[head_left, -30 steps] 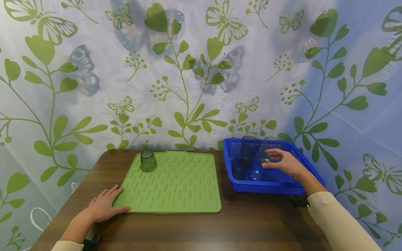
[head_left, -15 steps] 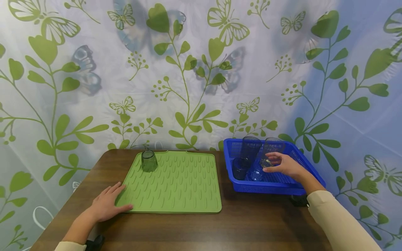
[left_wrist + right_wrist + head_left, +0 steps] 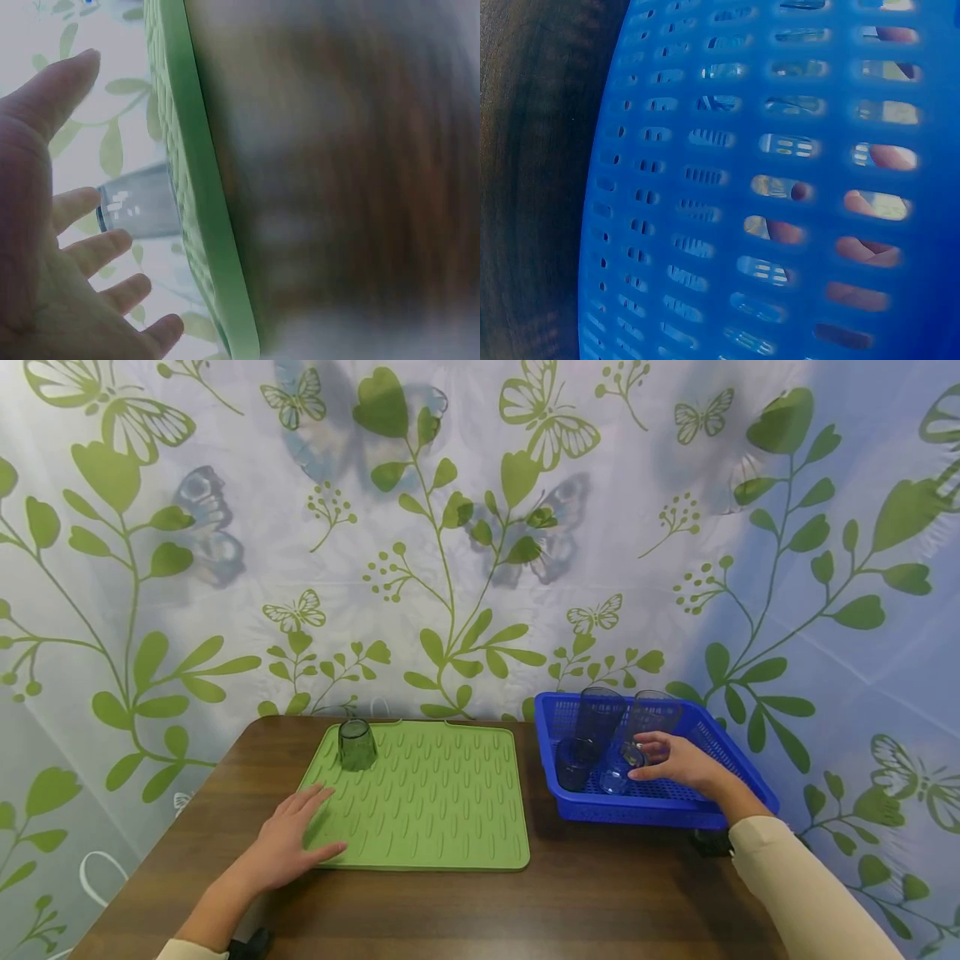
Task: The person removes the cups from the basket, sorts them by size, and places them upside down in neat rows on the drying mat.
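Note:
My right hand [image 3: 684,763] reaches into a blue plastic basket [image 3: 667,814], its thumb and curled fingers gripping a short clear glass [image 3: 613,778]. Through the basket's slots, parts of the fingers [image 3: 784,231] show in the right wrist view. A short dark glass [image 3: 573,766] stands left of the held one, with two tall glasses [image 3: 598,714] behind. My left hand [image 3: 281,845] is spread over the left edge of a green drying mat [image 3: 427,802], fingers apart and holding nothing. A grey-green glass [image 3: 356,746] sits at the mat's back left, its narrower end up in the left wrist view.
Mat and basket lie side by side on a brown wooden table [image 3: 450,910], with bare wood between them. Behind the table hangs a curtain [image 3: 465,568] with leaves and butterflies.
My left hand has moved rightward from beside the mat to over its left edge. The right hand has sunk slightly within the basket around the clear glass. The mat's glass stays put.

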`<action>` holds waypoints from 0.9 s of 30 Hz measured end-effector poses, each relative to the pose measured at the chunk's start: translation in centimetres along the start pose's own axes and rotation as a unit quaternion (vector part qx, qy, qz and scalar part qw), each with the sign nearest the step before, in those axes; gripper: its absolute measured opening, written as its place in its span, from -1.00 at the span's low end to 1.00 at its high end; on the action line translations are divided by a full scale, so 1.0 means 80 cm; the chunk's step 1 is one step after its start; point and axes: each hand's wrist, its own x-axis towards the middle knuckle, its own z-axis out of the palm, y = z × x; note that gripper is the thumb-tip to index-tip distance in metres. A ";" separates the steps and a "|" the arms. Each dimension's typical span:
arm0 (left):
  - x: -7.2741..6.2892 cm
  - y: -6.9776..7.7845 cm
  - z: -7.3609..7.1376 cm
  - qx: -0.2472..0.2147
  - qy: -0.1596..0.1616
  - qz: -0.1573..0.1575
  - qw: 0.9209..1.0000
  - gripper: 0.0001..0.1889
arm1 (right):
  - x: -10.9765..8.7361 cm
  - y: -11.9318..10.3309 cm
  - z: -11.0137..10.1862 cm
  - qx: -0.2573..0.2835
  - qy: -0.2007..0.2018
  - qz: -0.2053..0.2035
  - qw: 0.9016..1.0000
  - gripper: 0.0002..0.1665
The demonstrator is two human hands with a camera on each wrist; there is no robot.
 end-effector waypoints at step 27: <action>0.014 0.072 0.044 -0.127 0.022 0.054 0.990 -0.10 | 0.022 0.013 0.013 0.015 -0.036 0.023 0.999 0.10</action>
